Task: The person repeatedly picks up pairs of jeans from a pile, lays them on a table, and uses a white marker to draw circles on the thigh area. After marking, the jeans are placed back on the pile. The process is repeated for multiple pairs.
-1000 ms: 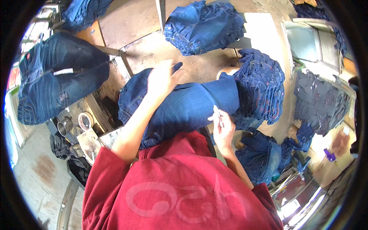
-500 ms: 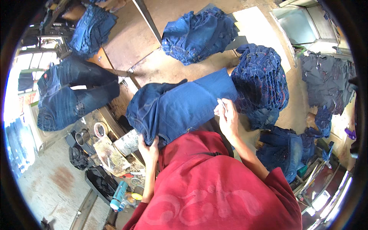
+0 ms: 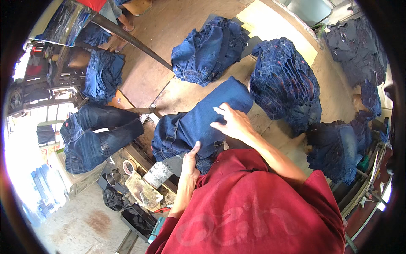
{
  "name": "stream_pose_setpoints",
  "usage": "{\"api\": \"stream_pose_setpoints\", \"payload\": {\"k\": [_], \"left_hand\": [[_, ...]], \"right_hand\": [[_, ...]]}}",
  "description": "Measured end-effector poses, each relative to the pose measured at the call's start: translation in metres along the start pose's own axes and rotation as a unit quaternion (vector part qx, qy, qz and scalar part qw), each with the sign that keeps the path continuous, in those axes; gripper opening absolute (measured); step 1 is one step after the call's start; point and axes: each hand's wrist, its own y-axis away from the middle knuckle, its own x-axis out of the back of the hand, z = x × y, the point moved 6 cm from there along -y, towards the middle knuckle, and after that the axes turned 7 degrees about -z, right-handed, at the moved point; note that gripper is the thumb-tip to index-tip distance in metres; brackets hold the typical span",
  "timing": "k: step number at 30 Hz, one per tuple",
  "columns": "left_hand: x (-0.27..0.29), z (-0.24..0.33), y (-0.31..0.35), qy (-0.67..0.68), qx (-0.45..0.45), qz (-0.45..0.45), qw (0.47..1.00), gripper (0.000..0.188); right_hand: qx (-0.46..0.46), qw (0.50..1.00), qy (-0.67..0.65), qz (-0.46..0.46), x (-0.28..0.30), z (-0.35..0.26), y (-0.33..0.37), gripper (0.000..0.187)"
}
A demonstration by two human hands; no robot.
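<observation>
A folded pair of blue jeans (image 3: 201,116) lies across my lap, its waistband end toward the left and its leg end toward the upper right. At the lower edge of the waistband, my left hand (image 3: 191,166) grips the denim with the thumb on top; its other fingers are hidden under the cloth. Over the middle of the jeans is my right hand (image 3: 234,122), thumb and fingers spread apart with nothing visible in them. Whether its fingertips touch the denim I cannot tell.
Piles of jeans lie ahead (image 3: 207,53) and to the right (image 3: 285,80). Dark jeans (image 3: 99,135) spread out at left, beside a workbench holding a tape roll (image 3: 128,167) and a metal cup (image 3: 112,178). A slanting post (image 3: 131,42) stands at the upper left; another person's legs (image 3: 122,21) show beyond.
My right hand has gone from a pinch near the leg end to spread fingers over the jeans' middle. My left thumb now lies on top of the denim. The whole view has shifted.
</observation>
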Motion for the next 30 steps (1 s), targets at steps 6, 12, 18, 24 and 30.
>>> {"api": "stream_pose_setpoints", "payload": {"k": [6,12,18,24,30], "left_hand": [[-0.017,0.009,0.035,-0.076,-0.141,0.052,0.986,0.049],[-0.009,0.003,0.038,0.013,-0.155,-0.032,0.987,0.049],[-0.017,-0.003,0.004,0.029,-0.012,-0.114,0.993,0.037],[-0.015,0.022,0.030,-0.199,-0.083,-0.098,0.972,0.056],[-0.014,0.026,0.035,-0.229,-0.064,-0.093,0.967,0.040]], "right_hand": [[0.035,0.997,0.051,-0.050,-0.024,-0.018,-0.021,0.072],[0.024,0.999,-0.013,0.040,-0.024,-0.004,-0.001,0.059],[0.070,0.995,-0.028,0.070,0.019,0.015,0.053,0.020],[0.135,0.985,0.058,0.095,0.012,-0.028,0.094,0.010],[0.180,0.960,0.202,0.076,-0.027,-0.079,0.101,0.014]]}}
